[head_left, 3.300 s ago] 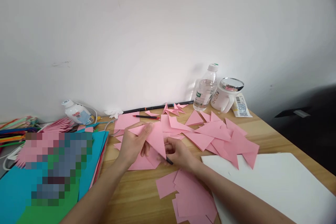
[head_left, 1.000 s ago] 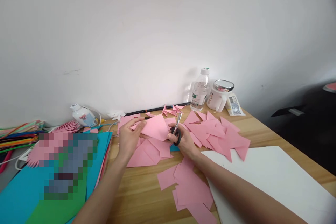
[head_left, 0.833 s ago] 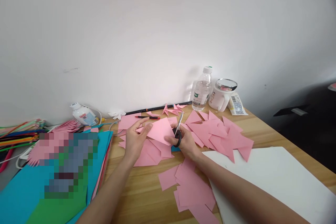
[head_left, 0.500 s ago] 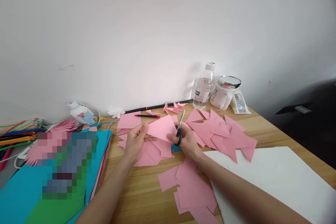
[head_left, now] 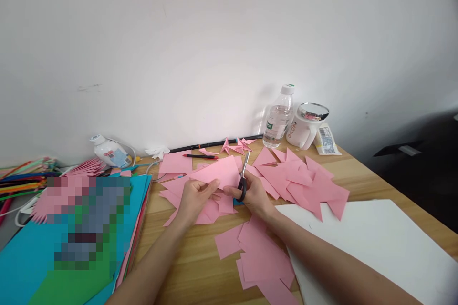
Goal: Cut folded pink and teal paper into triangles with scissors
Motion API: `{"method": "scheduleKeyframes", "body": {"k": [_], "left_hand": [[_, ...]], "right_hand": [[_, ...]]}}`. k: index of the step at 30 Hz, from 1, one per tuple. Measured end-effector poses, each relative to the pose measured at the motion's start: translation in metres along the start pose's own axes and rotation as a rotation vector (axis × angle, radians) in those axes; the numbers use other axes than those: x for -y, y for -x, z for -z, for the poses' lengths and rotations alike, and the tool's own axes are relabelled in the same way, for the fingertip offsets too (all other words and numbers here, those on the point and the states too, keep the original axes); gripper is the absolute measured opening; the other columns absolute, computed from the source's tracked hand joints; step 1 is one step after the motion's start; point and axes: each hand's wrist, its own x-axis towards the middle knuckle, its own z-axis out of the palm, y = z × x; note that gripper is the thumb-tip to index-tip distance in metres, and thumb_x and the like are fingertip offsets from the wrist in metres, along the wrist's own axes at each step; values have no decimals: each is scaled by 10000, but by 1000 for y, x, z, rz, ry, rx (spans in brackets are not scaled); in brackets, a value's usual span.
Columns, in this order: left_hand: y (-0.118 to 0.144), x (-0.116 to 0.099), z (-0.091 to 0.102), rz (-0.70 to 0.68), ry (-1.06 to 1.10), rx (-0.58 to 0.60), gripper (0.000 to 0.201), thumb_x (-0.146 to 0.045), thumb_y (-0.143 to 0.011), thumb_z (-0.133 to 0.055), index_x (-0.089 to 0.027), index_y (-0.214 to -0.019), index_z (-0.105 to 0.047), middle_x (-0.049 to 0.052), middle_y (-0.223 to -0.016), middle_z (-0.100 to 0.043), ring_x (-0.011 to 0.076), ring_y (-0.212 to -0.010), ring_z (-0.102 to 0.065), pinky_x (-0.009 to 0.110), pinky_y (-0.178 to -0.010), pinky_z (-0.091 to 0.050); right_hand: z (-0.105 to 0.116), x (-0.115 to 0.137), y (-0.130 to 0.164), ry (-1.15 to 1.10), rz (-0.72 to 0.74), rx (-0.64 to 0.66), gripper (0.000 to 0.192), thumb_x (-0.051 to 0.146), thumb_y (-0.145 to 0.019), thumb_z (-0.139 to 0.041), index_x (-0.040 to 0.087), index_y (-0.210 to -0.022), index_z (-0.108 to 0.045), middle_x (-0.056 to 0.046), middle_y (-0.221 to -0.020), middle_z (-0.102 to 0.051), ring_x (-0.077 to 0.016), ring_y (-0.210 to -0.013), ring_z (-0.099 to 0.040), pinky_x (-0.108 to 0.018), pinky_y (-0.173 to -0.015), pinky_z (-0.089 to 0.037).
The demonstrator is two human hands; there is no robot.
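My left hand pinches the near edge of a pink paper sheet held just above the wooden table. My right hand grips black-handled scissors, blades pointing up and away along the sheet's right edge. Whether the blades are biting into the paper I cannot tell. Below both hands lies a loose pile of pink paper pieces.
Pink triangles spread to the right, pink squares lie near me. A white sheet covers the right front. Stacked blue and green paper sits left. A water bottle, white mug, glue bottle and pencil stand by the wall.
My right hand has brought the scissors up beside the sheet. My left hand has shifted its grip from the sheet's far left corner to its near edge, lowering it.
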Motion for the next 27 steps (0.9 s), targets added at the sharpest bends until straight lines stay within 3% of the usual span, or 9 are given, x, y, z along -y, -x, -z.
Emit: {"method": "scheduleKeyframes", "body": {"k": [5,11,19,27], "left_hand": [[1,1,-2,-56,-33,-84,310,-406,-696,-608,-123,-595,-686,89,-627,-703,206,-541,-646,284,-548,-507],[3,0,-6,-42,-11,-10,219,-352,-653,-655,-143,-588,-675,73,-641,-705,180,-485,-620,269,-494,-500],[4,1,-8,-57,6,-32,224,-335,-694,-624,-132,-601,-646,64,-593,-681,173,-534,-625,262,-536,-508],[3,1,-6,-80,105,-50,208,-318,-706,-617,-118,-651,-622,77,-653,-696,164,-539,-629,268,-549,-512]], "right_hand": [[-1,1,1,1,-31,-14,445,378,-535,-759,168,-862,-542,19,-637,-509,-117,-571,-474,-227,-493,-412],[0,-1,1,18,-17,12,428,385,-563,-741,165,-864,-530,16,-649,-507,-109,-555,-457,-218,-473,-387],[-2,3,3,69,11,16,361,361,-623,-700,178,-868,-508,39,-596,-451,-109,-547,-431,-225,-490,-371],[-2,5,4,69,5,13,399,355,-623,-694,194,-913,-474,26,-633,-515,-122,-562,-489,-241,-521,-401]]}}
